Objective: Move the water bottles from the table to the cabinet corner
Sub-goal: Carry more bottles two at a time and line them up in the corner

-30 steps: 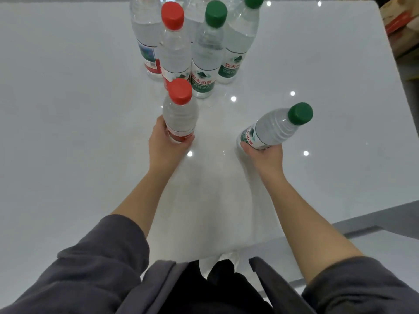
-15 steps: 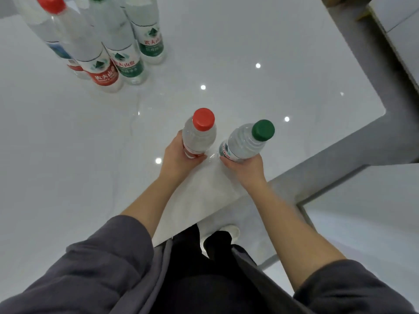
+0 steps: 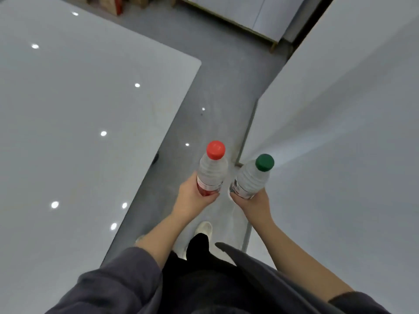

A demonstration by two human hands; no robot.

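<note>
My left hand (image 3: 192, 197) grips a clear water bottle with a red cap (image 3: 212, 169) by its lower part, held upright over the grey floor. My right hand (image 3: 254, 203) grips a second clear bottle with a green cap (image 3: 252, 175), tilted a little to the right, just beside the first. Both bottles are in the air between the glossy white table (image 3: 79, 132) on the left and a white cabinet top (image 3: 340, 132) on the right. The other bottles are out of view.
A strip of grey floor (image 3: 215, 91) runs between the table and the cabinet. More white cabinet fronts (image 3: 249, 12) and cardboard boxes (image 3: 113, 3) stand at the far end. My shoe (image 3: 204, 228) shows below the hands.
Both bottles have been lifted off the table and carried right, past the table's edge, over the floor. The view has turned right, so the remaining bottles have left the frame.
</note>
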